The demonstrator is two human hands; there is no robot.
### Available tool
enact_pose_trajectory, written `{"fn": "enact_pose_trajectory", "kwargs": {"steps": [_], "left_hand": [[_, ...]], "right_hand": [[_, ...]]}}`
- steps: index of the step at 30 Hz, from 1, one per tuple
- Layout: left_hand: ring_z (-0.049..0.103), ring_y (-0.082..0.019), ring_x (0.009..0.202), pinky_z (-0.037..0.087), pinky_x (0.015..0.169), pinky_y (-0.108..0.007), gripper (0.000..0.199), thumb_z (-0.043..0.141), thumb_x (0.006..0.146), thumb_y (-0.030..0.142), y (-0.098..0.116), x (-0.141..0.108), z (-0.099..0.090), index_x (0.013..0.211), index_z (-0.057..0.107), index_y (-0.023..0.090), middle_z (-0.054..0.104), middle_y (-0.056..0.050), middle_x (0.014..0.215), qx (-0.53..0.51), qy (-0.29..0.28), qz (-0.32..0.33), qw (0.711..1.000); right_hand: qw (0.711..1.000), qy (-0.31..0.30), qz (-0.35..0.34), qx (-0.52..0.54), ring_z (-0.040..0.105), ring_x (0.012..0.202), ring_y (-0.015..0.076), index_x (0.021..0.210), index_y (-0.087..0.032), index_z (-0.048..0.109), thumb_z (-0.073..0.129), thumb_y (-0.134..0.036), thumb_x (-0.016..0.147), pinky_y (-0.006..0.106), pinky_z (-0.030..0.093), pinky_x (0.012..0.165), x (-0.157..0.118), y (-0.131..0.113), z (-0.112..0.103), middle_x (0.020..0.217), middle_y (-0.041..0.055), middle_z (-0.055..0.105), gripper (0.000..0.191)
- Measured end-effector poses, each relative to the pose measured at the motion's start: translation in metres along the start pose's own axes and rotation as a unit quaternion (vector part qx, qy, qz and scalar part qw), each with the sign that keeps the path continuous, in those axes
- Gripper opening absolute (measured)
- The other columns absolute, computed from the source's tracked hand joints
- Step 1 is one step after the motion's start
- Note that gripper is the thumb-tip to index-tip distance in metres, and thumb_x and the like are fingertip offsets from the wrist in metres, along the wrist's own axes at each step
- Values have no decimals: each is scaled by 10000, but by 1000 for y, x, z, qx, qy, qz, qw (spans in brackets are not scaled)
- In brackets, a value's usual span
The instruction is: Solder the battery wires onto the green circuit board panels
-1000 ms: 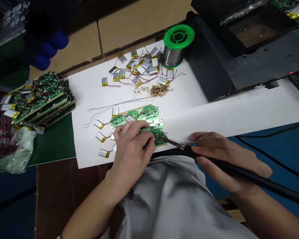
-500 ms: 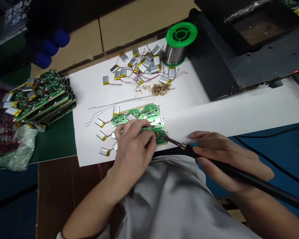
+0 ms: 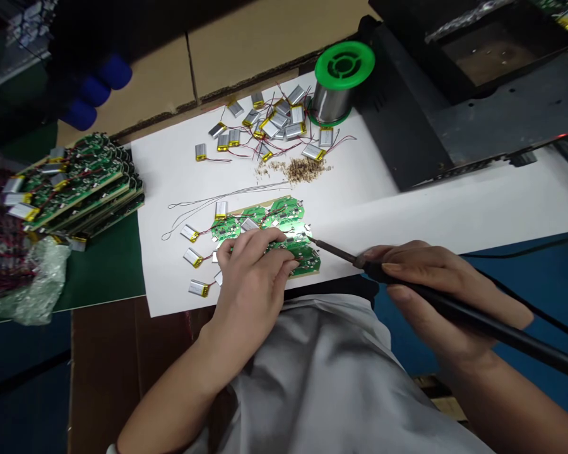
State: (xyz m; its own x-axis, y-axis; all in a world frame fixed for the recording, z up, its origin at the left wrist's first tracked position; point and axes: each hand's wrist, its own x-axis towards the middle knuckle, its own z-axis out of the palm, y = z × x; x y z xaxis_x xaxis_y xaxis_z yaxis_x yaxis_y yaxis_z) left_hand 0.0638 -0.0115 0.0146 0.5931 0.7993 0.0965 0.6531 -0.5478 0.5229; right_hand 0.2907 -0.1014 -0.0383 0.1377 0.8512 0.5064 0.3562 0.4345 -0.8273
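Observation:
A green circuit board panel (image 3: 288, 209) lies on the white paper, with several silver battery cells (image 3: 192, 256) wired along its left side. Over the panel's lower middle rests my left hand (image 3: 255, 265), thumb and forefinger pinched together near the board's surface. What sits between those fingertips is too small to make out. My right hand (image 3: 435, 287) grips the black handle of a soldering iron (image 3: 336, 251) like a pen. The iron's tip points left and hovers by the panel's right edge; whether it touches cannot be told.
Loose battery cells (image 3: 280, 120) with red and black leads lie at the back, beside a solder spool (image 3: 334, 104). In front are small brown bits (image 3: 305, 169) and thin solder wire (image 3: 227, 194). Stacked boards (image 3: 89, 183) stand left; a black metal housing (image 3: 397, 120) stands right.
My right hand has drawn the soldering iron slightly back to the right, its tip moving up and away from my left fingertips. The left hand stays nearly in place, its pinch a little tighter.

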Motion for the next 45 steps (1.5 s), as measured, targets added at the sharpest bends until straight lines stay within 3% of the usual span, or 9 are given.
{"fn": "enact_pose_trajectory", "kwargs": {"steps": [4, 9, 16, 21, 26, 36, 45], "left_hand": [[645, -224, 1146, 345, 991, -422, 165, 621, 1021, 102, -2, -1, 3, 968, 729, 216, 724, -26, 1163, -36, 34, -2, 999], [664, -198, 1021, 358, 978, -409, 127, 694, 990, 111, -4, 0, 7, 922, 726, 213, 727, 14, 930, -55, 83, 10, 995], [661, -183, 957, 315, 1014, -426, 154, 721, 970, 97, -5, 3, 5, 904, 714, 236, 715, 61, 832, -38, 62, 13, 997], [649, -193, 971, 295, 1058, -439, 164, 714, 961, 92, -5, 4, 4, 875, 694, 230, 720, 52, 867, -17, 40, 20, 999], [644, -194, 947, 325, 1034, -431, 173, 681, 956, 77, -2, 6, 5, 853, 672, 216, 701, 34, 855, 2, 43, 27, 999], [631, -220, 905, 381, 988, -448, 206, 623, 943, 90, 4, 10, 4, 788, 645, 224, 692, 5, 818, 34, 25, 12, 999], [612, -233, 876, 390, 957, -454, 223, 614, 921, 86, 5, 13, 3, 741, 618, 218, 667, -9, 781, 64, 15, 17, 998]], "right_hand": [[1000, 15, 9, -2, 745, 898, 233, 1214, -306, 769, 694, -92, 913, 471, 690, 833, 0, 1, 0, 902, 35, 712, 377], [999, 35, 13, 11, 745, 894, 216, 1198, -295, 782, 697, -46, 883, 442, 680, 830, 0, -1, 4, 916, 23, 716, 411], [999, 25, 20, 24, 747, 973, 212, 1211, -282, 779, 686, -5, 874, 412, 650, 862, 1, -3, 4, 945, 19, 713, 447], [1000, 15, 14, 17, 740, 924, 216, 1227, -292, 772, 672, -12, 879, 443, 649, 849, 2, -5, 4, 931, 14, 702, 457], [1000, -1, 12, 7, 723, 853, 204, 1186, -289, 777, 680, -34, 878, 453, 649, 847, 4, -7, 4, 897, 11, 731, 411], [1000, 4, 0, -13, 766, 889, 229, 1113, -240, 793, 691, -130, 925, 409, 650, 795, 0, -3, 8, 851, 54, 754, 241], [999, -10, -28, -43, 769, 811, 203, 1083, -229, 787, 702, -85, 889, 369, 665, 779, 8, -8, 7, 817, 27, 730, 255]]}}
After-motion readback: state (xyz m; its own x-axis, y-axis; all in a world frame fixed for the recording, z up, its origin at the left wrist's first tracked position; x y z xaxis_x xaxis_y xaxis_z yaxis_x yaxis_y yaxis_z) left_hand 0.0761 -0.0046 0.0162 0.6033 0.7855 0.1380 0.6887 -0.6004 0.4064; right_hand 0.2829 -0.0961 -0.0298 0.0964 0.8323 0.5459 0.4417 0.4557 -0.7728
